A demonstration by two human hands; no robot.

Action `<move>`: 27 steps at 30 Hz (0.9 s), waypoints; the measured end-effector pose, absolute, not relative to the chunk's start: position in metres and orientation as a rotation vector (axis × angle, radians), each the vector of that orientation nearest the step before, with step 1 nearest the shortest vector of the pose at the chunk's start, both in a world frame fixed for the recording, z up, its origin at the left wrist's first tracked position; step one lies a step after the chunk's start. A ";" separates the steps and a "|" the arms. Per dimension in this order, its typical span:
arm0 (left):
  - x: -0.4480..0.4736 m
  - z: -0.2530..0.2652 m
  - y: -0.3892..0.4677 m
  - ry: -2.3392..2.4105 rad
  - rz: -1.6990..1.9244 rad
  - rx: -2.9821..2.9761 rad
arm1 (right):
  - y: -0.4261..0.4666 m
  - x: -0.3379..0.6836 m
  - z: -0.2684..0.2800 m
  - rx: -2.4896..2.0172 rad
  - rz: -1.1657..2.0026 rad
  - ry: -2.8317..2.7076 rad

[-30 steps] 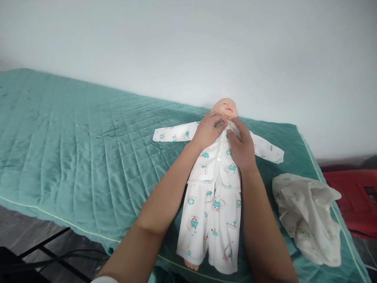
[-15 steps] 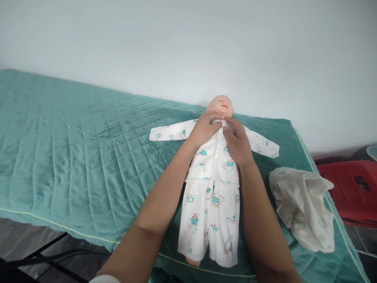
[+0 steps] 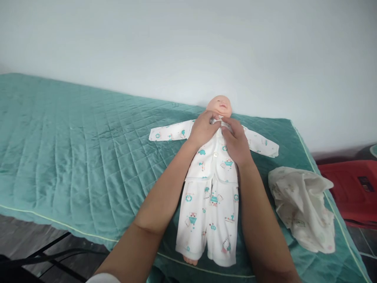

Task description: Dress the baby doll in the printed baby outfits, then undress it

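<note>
A baby doll [image 3: 219, 104] lies on its back, head toward the wall, in a white printed shirt [image 3: 199, 167] and matching pants [image 3: 193, 226]. The shirt's sleeves stretch out to both sides, and a round button [image 3: 215, 155] shows on its front. At the neckline, my left hand [image 3: 203, 129] has thumb and fingers closed on one edge of the shirt. My right hand [image 3: 236, 140] pinches the opposite edge, its fingertips close to the left ones. The fingers cover whatever fastening is at the collar. Toes of one foot [image 3: 191, 260] stick out of a pant leg.
Green quilted cloth [image 3: 73, 157] covers the table up to the pale wall [image 3: 176, 47]. A crumpled white printed cloth [image 3: 303, 208] lies right of my right forearm. Beyond the table's right edge stands a red object [image 3: 349, 188]. Dark metal legs [image 3: 50, 243] show at lower left.
Both hands remain at the shirt's neckline, with only small finger movements. The doll and clothing sit very slightly further left in view.
</note>
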State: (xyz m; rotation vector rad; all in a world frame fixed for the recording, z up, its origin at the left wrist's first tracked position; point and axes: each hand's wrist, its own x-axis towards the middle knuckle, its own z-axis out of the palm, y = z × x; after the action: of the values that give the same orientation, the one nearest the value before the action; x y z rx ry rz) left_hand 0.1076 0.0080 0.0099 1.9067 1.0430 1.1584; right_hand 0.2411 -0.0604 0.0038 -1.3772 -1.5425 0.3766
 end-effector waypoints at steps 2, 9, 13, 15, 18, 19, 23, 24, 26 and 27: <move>0.107 0.010 0.008 1.055 1.147 1.923 | -0.060 0.242 0.003 -1.380 0.369 -1.557; 0.105 0.010 0.011 0.962 1.149 1.877 | -0.059 0.242 0.004 -1.411 0.376 -1.608; 0.104 0.010 0.011 0.974 1.128 1.849 | -0.061 0.242 0.007 -1.433 0.368 -1.631; 0.104 0.010 0.011 0.980 1.120 1.825 | -0.062 0.241 0.008 -1.448 0.349 -1.626; 0.105 0.008 0.011 0.983 1.125 1.778 | -0.062 0.240 0.009 -1.451 0.331 -1.629; 0.105 0.006 0.012 0.988 1.132 1.760 | -0.062 0.240 0.009 -1.450 0.329 -1.631; 0.105 0.003 0.014 1.033 1.221 1.690 | -0.062 0.240 0.007 -1.448 0.341 -1.578; 0.105 0.003 0.014 1.031 1.254 1.683 | -0.061 0.240 0.007 -1.438 0.346 -1.558; 0.103 0.003 0.013 0.998 1.300 1.707 | -0.061 0.242 0.006 -1.412 0.342 -1.541; 0.102 0.004 0.011 0.981 1.303 1.736 | -0.061 0.242 0.005 -1.402 0.331 -1.548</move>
State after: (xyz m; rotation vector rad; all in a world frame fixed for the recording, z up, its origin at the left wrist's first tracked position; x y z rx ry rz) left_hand 0.1020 0.0110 0.0042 1.7362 0.9807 1.3028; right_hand 0.2424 -0.0608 0.0052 -1.4023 -1.5485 0.3310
